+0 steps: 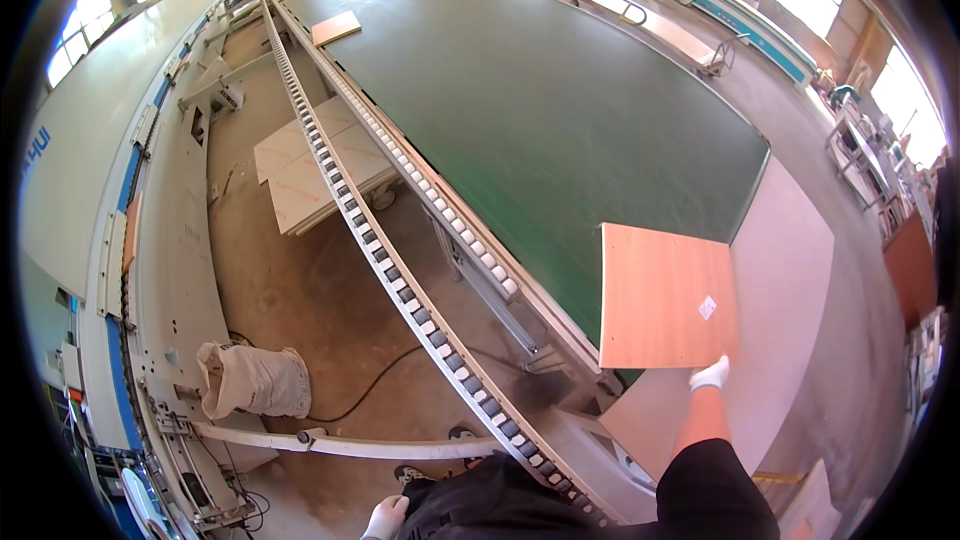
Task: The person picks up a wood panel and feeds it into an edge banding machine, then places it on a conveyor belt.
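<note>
A wood-grain panel point(665, 290) with a small white label lies at the near right end of the green-topped table point(520, 90), partly over a pale board. My right hand point(711, 373), in a white glove, grips the panel's near edge close to its right corner. The fingertips rest on the top face; the thumb is hard to see. Low beside my body, my left hand point(386, 517) hangs in a white glove, loosely closed, and no object shows in it. Part of that hand is cut off by the lower rim.
A rail of small rollers point(400, 285) runs along the table's left side. Farther left stands a long machine point(180, 270), with a white sack point(255, 380) on the floor beside it. Stacked boards point(325, 165) lie low behind the rail. A smaller panel point(336, 28) rests on the far table edge.
</note>
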Action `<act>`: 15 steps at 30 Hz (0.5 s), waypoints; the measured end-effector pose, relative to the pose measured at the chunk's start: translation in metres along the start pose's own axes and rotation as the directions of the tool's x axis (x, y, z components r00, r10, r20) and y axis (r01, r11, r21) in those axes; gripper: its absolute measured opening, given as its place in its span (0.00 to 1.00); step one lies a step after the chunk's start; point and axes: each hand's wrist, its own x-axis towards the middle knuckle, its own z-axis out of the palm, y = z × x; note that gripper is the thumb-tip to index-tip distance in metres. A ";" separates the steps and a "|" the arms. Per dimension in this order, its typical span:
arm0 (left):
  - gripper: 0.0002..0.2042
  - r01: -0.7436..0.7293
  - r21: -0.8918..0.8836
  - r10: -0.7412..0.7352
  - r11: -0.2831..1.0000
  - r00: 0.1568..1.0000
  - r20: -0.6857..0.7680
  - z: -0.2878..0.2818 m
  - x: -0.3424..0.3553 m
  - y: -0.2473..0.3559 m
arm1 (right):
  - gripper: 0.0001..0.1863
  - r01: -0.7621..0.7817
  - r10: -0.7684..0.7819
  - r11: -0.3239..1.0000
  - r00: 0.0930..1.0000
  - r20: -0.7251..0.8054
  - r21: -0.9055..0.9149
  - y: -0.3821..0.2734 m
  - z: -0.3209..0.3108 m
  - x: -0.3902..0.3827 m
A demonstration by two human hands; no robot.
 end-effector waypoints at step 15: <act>0.20 0.246 -0.256 -0.257 0.935 0.966 -0.011 -0.023 0.038 0.026 | 0.12 -0.280 0.225 0.956 0.886 0.405 0.082 -0.052 -0.015 -0.135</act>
